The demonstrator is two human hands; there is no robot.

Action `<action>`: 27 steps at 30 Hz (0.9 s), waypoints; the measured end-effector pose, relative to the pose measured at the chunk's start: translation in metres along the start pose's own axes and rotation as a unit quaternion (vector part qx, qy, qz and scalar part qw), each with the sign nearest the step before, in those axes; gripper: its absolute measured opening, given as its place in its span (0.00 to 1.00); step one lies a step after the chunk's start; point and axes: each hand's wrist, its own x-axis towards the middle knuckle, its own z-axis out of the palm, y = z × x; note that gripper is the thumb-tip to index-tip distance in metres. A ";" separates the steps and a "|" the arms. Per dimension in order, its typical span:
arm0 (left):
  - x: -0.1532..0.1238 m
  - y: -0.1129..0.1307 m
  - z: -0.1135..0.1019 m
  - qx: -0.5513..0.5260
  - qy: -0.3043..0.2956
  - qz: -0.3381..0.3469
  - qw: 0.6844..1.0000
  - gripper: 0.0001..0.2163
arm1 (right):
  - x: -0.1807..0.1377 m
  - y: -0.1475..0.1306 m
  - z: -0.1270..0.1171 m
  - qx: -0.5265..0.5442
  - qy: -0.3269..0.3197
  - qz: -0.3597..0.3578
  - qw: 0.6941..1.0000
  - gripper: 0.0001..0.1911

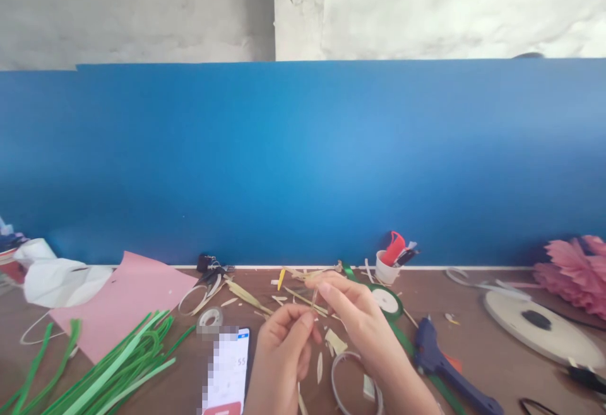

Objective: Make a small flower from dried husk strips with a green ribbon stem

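Note:
Both of my hands meet low in the middle of the view over a brown table [478, 352]. My left hand [281, 355] is closed in a pinch on a thin pale strip [314, 296] that runs up between the hands. My right hand [353, 314] pinches the same strip at its upper end, fingers pressed together. Pale strip offcuts [246, 294] lie scattered on the table just beyond the hands. A clear tape ring [348, 380] lies under my right wrist.
A phone [230, 371] lies left of my hands, beside green paper strips [108, 371] and a pink sheet [123, 298]. A dark blue glue gun [445, 364], a green ribbon spool [386, 301] and a white cup of tools [388, 263] sit to the right. A blue board [303, 162] stands behind.

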 end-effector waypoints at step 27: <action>-0.009 0.008 0.002 -0.035 -0.014 -0.027 0.999 0.17 | -0.033 0.032 -0.113 -0.596 0.073 0.108 0.792 0.11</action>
